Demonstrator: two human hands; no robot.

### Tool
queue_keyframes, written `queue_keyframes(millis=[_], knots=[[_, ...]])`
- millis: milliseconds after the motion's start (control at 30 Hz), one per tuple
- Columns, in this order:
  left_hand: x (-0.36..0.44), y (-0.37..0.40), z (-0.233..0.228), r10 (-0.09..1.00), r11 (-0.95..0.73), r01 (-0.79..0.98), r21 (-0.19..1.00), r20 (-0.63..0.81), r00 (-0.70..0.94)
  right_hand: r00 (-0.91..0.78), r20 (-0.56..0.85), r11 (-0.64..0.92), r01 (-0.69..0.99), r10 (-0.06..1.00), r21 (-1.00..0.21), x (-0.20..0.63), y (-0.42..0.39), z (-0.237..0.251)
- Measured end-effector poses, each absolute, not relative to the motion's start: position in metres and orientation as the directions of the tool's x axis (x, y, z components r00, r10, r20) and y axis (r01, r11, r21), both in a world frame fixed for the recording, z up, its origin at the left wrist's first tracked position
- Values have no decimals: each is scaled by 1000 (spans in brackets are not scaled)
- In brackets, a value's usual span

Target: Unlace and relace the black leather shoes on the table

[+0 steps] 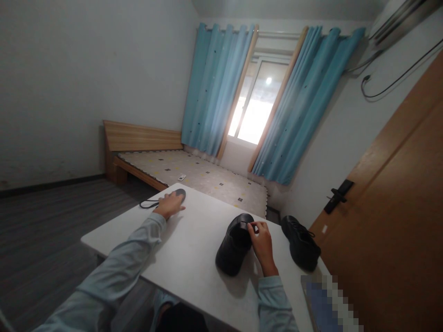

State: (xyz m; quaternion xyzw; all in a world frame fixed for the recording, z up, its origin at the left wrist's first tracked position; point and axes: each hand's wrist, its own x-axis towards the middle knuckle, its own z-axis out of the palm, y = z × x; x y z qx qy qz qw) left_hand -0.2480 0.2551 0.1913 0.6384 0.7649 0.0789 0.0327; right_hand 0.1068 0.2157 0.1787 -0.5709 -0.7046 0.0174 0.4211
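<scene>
Head view: a white table (194,258) with a smooth matt top and rounded corners is seen from above.
Left hand (169,205): laid palm down, fingers spread flat, on a dark grey insole (179,193) at the far edge of the table; nothing is gripped.
Lace (149,204): a thin black cord is looped just beside the left hand, at the table's far edge.
Right hand (261,242): fingers are pinched shut on the upper edge of a black shoe (235,246).
Black shoe: smooth, dull leather-like upper and rounded toe; it is placed mid-table, just left of the right hand.
Second shoe (300,242): same black material, laced, set near the table's right edge.
Sleeves (124,267): pale blue cloth, softly creased.
Surroundings: blue curtains (214,87) with small dark dots, a wooden bed frame (138,138) and a brown wooden door (391,221) are shown.
Writing: none can be read.
</scene>
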Motion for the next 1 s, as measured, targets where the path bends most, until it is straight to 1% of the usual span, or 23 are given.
queue_keyframes(millis=[67,133,233,367,500,700,833,1000], knots=[[-253,256,186,956,286,940,189,17,-294,7,569,347,787,823,-511,107,216,178],[-257,255,183,934,354,911,210,-33,-356,7,565,346,784,825,-515,107,215,178],[-261,254,181,928,372,900,227,-80,-363,2,565,349,784,825,-513,107,215,178],[-261,253,181,934,354,915,194,-34,-355,-6,568,356,784,823,-508,107,216,178],[-248,250,182,950,306,938,162,6,-312,-5,572,360,782,821,-510,107,216,178],[-210,237,185,989,132,981,142,48,-140,-2,582,369,776,813,-512,107,216,178],[-185,224,197,991,90,990,109,91,-100,0,586,370,775,811,-512,107,215,179],[-153,210,217,980,-7,992,128,198,-19,-5,583,377,767,812,-519,107,213,181]])
